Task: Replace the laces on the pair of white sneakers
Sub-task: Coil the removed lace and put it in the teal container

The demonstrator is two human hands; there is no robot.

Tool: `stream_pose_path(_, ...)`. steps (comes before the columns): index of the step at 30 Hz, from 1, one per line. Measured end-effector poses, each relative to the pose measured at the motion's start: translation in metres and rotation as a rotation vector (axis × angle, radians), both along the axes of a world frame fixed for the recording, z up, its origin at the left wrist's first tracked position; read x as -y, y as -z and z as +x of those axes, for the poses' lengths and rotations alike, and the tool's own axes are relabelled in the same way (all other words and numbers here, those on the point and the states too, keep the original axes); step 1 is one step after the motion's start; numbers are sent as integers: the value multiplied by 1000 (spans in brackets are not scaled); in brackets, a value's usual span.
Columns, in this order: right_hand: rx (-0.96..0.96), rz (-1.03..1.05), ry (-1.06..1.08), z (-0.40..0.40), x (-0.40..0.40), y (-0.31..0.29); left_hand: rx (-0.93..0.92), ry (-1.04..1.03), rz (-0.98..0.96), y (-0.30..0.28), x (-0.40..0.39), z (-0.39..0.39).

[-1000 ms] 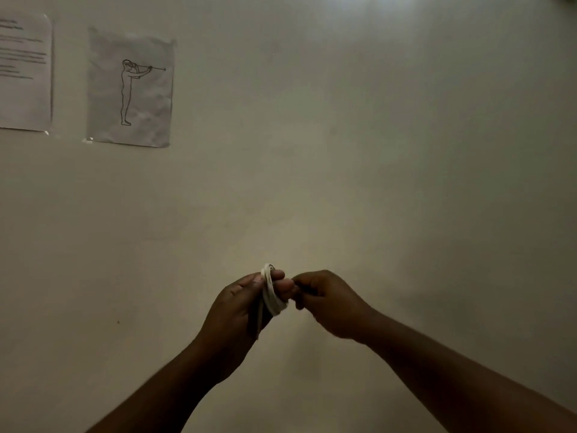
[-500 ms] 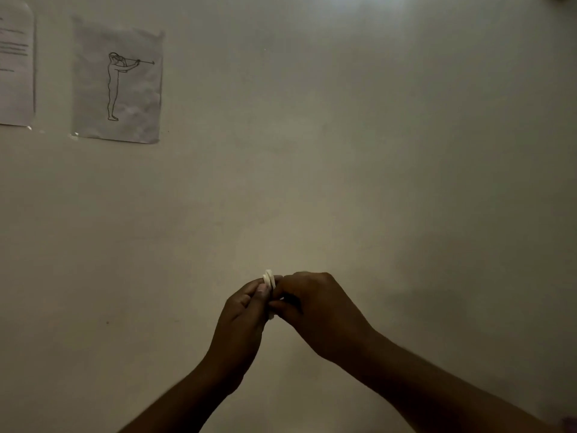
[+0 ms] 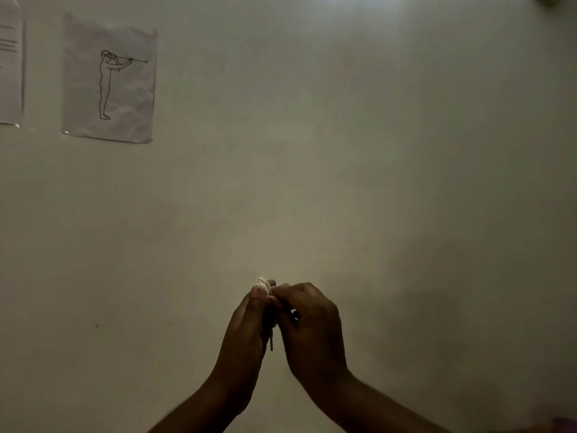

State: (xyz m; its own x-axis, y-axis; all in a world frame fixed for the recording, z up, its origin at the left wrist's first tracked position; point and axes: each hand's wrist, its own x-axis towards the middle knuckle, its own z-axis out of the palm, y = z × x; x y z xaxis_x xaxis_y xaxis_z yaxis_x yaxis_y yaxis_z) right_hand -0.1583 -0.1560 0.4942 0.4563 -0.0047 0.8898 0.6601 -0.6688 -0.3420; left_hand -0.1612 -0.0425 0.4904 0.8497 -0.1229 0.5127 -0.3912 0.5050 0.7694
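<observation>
The two hands are now pressed close together in front of the wall (image 3: 343,182). One second ago they were a little apart, and the white lace (image 3: 262,284) was seen as clear loops around the left fingers; now only a small white bundle shows at the fingertips, and one short end hangs down between the palms. I judge that the person is winding the lace into a small coil, so this is a step of tidying a lace, not of threading one.

The left hand (image 3: 246,326) has its fingers curled up around the bundle and holds it at the tips. The right hand (image 3: 307,320) is also curled, with fingertips pinching the lace against the left ones. Both hands are nearly closed.

The white sneakers are not in the view, so I cannot tell how far the work on them is. No container is in the view either: no box, bag or tray.

On the wall, far to the left, hangs a paper with a line drawing (image 3: 109,79) of a standing figure, and another sheet with text (image 3: 9,67) is at the left edge.
</observation>
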Motion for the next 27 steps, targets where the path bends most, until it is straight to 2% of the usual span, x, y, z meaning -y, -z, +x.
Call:
stream_pose_path(5, -72, -99, 51, 3, -5, 11, -53, -6, -54, 9, 2, 3)
stream_pose_path(9, 5, -128, 87, 9, -2, 13, -85, 34, -95, 12, 4, -2)
stream_pose_path(14, 54, -79, 86, 20, 3, 20, -120, 135, -181, 10, 3, -3)
stream_pose_path(21, 17, -52, 56, 29, 6, 23, -192, 189, -241, 15, 7, 4)
stream_pose_path(24, 32, 6, 42, 36, 14, 26, -181, 165, -165, 12, 8, 5)
stream_pose_path(27, 16, 109, 14, 39, 20, 37, -90, -51, 167, 13, 10, 8)
